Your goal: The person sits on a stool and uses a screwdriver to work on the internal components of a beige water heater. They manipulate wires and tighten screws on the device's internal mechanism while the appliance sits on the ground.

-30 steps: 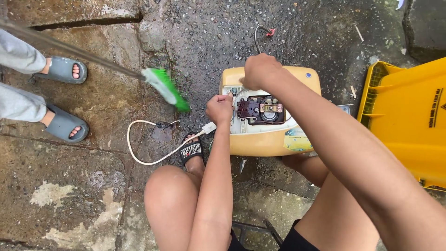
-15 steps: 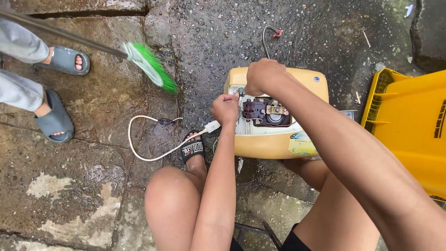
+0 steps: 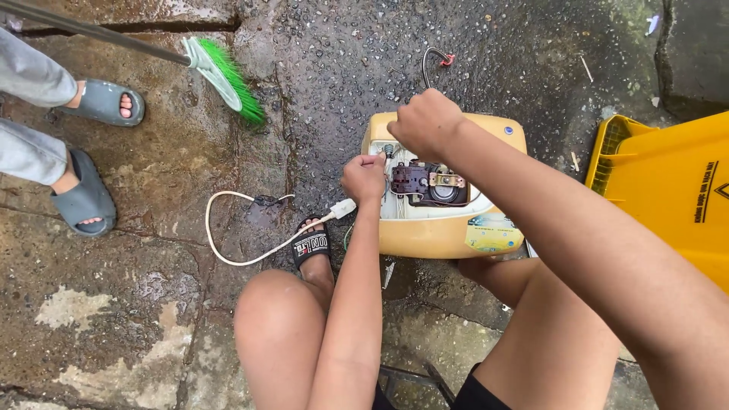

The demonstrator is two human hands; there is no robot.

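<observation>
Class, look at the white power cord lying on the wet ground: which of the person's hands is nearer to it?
Left. The left hand is just above the white cord where it meets the yellow appliance; the right hand rests farther off, on the appliance's top.

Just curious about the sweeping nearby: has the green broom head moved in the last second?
Yes. The green broom head has swung away from the yellow appliance, up and toward the other person's grey sandals.
</observation>
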